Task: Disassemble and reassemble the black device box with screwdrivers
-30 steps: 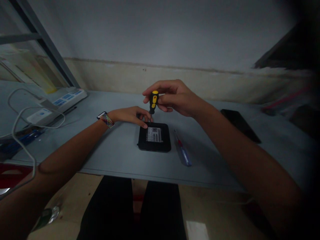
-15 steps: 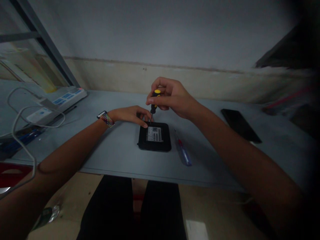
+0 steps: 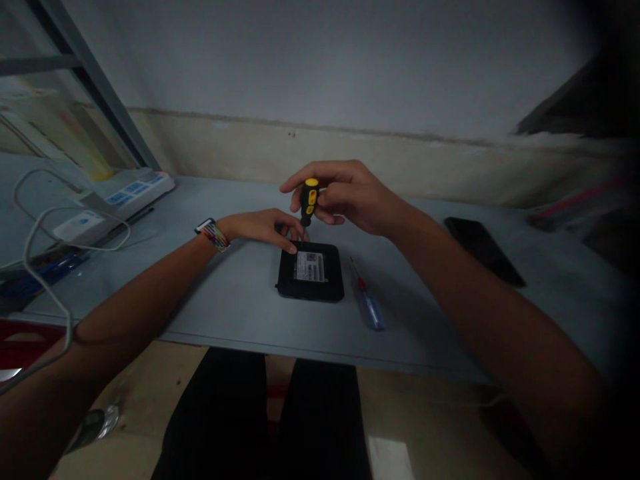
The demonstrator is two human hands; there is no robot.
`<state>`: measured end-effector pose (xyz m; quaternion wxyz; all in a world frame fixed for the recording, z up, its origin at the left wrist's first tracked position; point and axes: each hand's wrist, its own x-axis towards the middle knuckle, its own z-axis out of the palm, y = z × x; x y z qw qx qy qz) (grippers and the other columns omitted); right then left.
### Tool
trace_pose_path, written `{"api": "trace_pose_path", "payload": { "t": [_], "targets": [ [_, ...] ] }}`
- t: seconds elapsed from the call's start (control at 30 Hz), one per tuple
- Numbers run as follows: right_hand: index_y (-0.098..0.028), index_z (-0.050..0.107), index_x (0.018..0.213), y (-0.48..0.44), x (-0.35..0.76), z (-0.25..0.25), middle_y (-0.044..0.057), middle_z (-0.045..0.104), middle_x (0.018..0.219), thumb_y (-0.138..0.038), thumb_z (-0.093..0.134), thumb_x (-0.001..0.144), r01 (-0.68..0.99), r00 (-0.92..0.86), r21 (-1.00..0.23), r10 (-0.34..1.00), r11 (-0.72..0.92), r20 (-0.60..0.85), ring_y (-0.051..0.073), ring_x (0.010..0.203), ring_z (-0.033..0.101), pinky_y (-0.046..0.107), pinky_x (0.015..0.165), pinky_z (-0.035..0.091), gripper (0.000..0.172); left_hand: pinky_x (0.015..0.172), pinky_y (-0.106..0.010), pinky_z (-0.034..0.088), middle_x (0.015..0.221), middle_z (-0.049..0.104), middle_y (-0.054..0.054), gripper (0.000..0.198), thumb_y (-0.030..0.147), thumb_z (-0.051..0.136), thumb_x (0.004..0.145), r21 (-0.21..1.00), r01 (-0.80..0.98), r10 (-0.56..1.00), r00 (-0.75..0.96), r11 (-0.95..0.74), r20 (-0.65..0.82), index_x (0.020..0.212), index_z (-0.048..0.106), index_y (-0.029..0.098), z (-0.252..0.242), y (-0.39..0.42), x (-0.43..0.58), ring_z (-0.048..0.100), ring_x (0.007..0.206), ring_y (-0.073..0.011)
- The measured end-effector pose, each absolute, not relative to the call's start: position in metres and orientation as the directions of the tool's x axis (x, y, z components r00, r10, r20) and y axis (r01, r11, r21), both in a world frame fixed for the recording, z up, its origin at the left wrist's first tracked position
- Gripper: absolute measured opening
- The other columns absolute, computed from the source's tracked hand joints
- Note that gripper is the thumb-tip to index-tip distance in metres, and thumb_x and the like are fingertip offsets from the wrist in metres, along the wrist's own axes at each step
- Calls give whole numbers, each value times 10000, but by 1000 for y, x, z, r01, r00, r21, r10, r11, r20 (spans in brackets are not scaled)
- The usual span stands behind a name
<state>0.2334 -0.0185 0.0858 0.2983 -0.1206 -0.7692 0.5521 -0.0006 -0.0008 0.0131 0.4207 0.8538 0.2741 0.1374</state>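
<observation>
A small black box (image 3: 310, 288) with a white label lies flat on the grey table (image 3: 235, 300). My left hand (image 3: 263, 229), a striped band on its wrist, presses its fingertips on the box's far left corner. My right hand (image 3: 345, 197) is closed around the yellow and black handle of a small screwdriver (image 3: 307, 203), held upright. Its tip stands on the box's far edge, just beside my left fingertips.
A second screwdriver (image 3: 367, 300) with a clear blue handle lies right of the box. A black phone (image 3: 484, 251) rests further right. At far left sit a white power strip (image 3: 117, 200), a looping white cable (image 3: 40, 247) and a metal shelf frame (image 3: 95, 93). My legs show below the table edge.
My right hand has regripped the screwdriver handle, fingers shifting round it as it turns on the spot. The left hand and the box have stayed where they were.
</observation>
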Motion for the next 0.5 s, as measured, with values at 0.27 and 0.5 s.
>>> {"api": "trace_pose_path", "payload": {
  "t": [0.27,0.5],
  "targets": [
    [-179,616,1014,-18,228,77,6,724,862,-237,887,858,-140,-701,-919,618,369,355,50,532,484,180,425,345,318,807,-297,433,1000,754,-48,434,476,887,814,803,361,583,813,-475,-20,1160,837,219,12,1,0,605,892,-181],
    [-127,722,1065,-17,230,82,89,807,1035,-245,854,881,-142,-686,-897,612,418,394,58,580,546,197,451,386,256,802,-293,430,995,761,-46,426,472,886,819,806,357,577,817,-471,-25,1151,841,207,16,-1,1,600,888,-177]
  ]
}}
